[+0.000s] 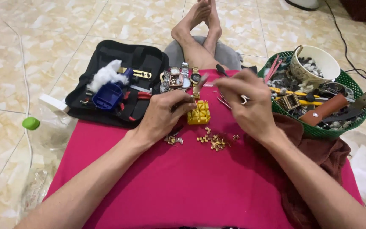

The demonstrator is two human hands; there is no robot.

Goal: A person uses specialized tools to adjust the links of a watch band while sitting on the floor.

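Observation:
My left hand (164,114) pinches a gold watch band (197,90) that stands upright in a small yellow slotted holder block (199,113) on a pink cloth (183,182). My right hand (246,104) holds a thin metal tool (227,101) with its tip close to the band's top. Loose gold links (216,142) lie scattered on the cloth just below the block. Several wristwatches (178,78) lie in a row behind the block.
A black open tool case (119,85) with a blue tool (109,93) and white cotton lies at the left. A green basket (318,97) of parts, a white cup and a brown strap sits at the right. A green-capped bottle (31,124) lies on the tiled floor.

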